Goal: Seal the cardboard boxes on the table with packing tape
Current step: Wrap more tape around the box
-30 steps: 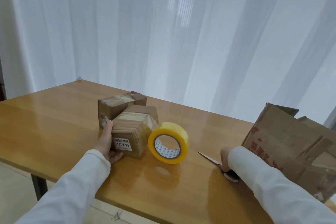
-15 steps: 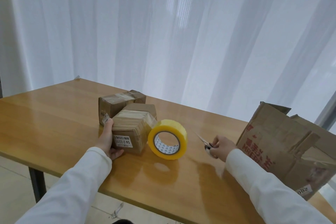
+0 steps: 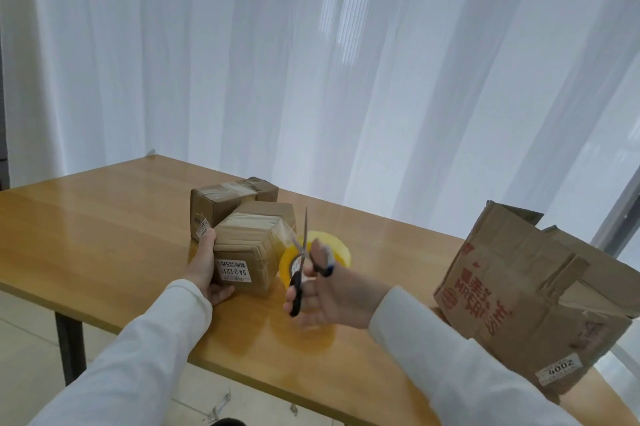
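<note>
Our left hand (image 3: 207, 261) grips the small box (image 3: 250, 251). Right hand (image 3: 329, 297) holds scissors (image 3: 300, 263), fingers through the handles, blades up beside the tape roll (image 3: 332, 245) on the table (image 3: 104, 218).

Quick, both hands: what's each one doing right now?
Left hand: grips the near box.
Right hand: holds the scissors, blades up.

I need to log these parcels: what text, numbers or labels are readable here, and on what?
"54-2-221": white label on the near small box, seen upside down; its smaller print is unreadable.
"4002": sticker on the large worn box.
Red print on that box: not reliably readable.
Sticker on the far small box: too small.
</note>
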Available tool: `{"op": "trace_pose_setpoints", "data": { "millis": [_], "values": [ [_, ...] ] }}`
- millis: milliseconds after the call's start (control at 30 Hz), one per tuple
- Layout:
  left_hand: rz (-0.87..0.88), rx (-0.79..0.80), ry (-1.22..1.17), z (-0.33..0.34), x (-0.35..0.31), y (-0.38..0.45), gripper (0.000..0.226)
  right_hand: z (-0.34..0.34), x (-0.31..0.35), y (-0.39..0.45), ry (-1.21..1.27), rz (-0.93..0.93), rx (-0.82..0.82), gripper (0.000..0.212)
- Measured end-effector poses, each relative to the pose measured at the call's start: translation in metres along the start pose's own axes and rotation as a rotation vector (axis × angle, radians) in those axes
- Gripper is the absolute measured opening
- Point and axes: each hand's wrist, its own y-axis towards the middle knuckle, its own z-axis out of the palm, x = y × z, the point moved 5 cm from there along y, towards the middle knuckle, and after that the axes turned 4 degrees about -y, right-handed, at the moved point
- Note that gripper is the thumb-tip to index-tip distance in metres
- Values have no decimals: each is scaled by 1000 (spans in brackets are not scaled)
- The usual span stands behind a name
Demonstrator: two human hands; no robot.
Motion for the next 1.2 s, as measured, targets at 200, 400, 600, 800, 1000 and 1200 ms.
{"op": "trace_pose_setpoints", "data": {
  "millis": [200,400,600,800,1000,1200],
  "values": [
    [-8,15,-7,-1,1,1,62,26,-24,14,105,5,25,57],
    [-2,37,-20,-2,2,3,63,37,-17,35,187,-56,-123,59],
    [-4,55,-48,-4,4,6,70,43,-5,50,349,-112,-225,53],
    [29,16,-47,-5,3,3,65,37,-3,47,379,-130,-316,51],
    [23,22,-192,-8,-1,2,62,30,14,-2,165,64,34,59],
    [19,76,-295,-13,-1,-4,60,-78,58,-6,-433,-229,-655,38]
  ]
}}
